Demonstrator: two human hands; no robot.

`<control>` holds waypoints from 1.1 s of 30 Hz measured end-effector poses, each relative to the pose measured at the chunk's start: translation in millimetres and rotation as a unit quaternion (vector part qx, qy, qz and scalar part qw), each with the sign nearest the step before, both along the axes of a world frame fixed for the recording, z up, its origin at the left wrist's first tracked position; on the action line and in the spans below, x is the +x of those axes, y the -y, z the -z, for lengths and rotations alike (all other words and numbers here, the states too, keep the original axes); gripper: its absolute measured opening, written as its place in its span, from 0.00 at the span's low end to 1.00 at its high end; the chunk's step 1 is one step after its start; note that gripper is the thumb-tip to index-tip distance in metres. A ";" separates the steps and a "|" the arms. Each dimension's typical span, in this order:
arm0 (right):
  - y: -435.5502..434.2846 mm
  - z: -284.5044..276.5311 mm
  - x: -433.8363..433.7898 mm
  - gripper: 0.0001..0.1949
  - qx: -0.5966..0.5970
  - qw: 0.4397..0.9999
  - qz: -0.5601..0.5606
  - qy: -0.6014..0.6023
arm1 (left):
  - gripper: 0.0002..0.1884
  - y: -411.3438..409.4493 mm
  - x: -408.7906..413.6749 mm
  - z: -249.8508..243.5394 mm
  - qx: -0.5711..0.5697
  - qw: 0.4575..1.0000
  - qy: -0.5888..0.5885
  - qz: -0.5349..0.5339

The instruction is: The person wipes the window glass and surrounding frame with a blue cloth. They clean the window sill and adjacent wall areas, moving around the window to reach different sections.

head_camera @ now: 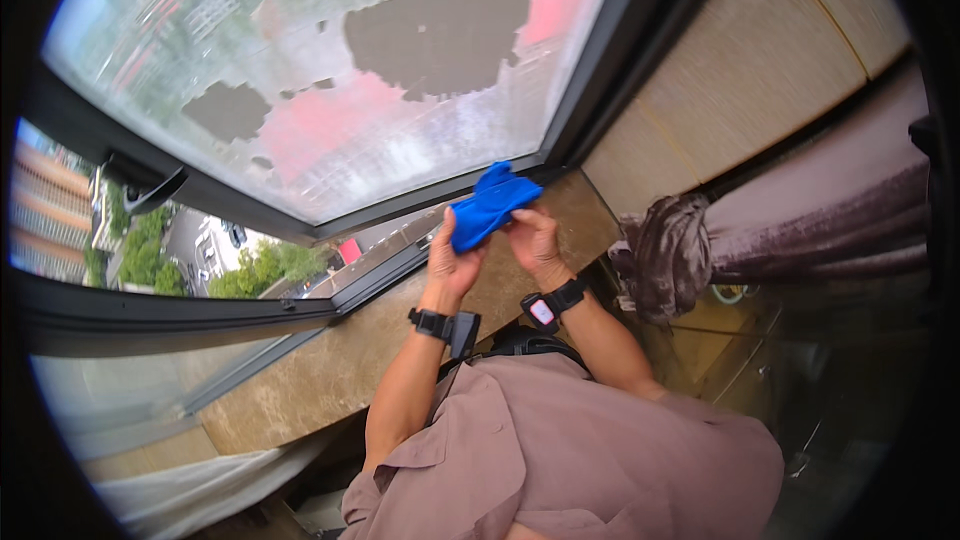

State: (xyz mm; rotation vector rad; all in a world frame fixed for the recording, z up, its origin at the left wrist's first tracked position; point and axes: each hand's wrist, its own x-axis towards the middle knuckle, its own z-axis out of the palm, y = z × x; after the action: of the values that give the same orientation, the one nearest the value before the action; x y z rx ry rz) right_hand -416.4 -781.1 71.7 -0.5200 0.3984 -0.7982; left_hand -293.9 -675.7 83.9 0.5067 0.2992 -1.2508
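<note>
Both hands hold a folded blue cloth above the stone windowsill. My left hand grips its lower left part, with the thumb up along its side. The fingers of my right hand pinch its right edge. Just beyond the cloth is the window pane, which looks hazy, with ragged grey-brown patches on it. A dark strap with a small device sits on each wrist.
The dark-framed sash stands open, its handle at the left; buildings and trees show far below through the gap. The brown stone sill runs beneath my arms. A gathered mauve curtain hangs at the right beside wall panels.
</note>
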 end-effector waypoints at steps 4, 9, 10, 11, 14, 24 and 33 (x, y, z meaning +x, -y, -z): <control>-11.9 8.5 -15.8 0.14 0.031 0.997 -0.051 -0.042 | 0.21 -19.9 -3.2 18.4 0.096 0.993 0.070 0.009; 1.5 27.5 -70.4 0.13 -0.003 0.944 -0.074 -0.320 | 0.19 -29.7 -27.3 42.9 0.177 0.962 0.137 0.159; 6.5 46.4 -89.1 0.14 -0.154 0.885 -0.033 -0.438 | 0.18 -34.3 -32.3 43.5 0.225 0.941 0.136 0.214; 9.0 65.1 -103.5 0.15 -0.300 0.789 0.009 -0.537 | 0.18 -37.9 -38.2 43.1 0.272 0.914 0.133 0.270; -0.9 23.5 -108.6 0.18 -0.463 0.676 0.097 -0.566 | 0.16 -48.0 -47.8 34.1 0.262 0.908 0.173 0.279; -62.4 42.1 -60.6 0.41 -0.712 0.527 -0.096 -0.454 | 0.17 -100.6 -59.5 24.7 0.419 0.766 0.428 0.234; -133.1 45.0 -16.4 0.33 -0.770 0.533 -0.179 -0.301 | 0.10 -139.7 -43.9 -12.3 0.400 0.789 0.466 0.003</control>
State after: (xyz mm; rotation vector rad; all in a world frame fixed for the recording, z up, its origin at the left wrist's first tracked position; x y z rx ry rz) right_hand -432.8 -648.0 26.6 -2.5475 0.0670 -0.3198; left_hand -337.8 -536.0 96.2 1.7833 -0.0476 -0.6871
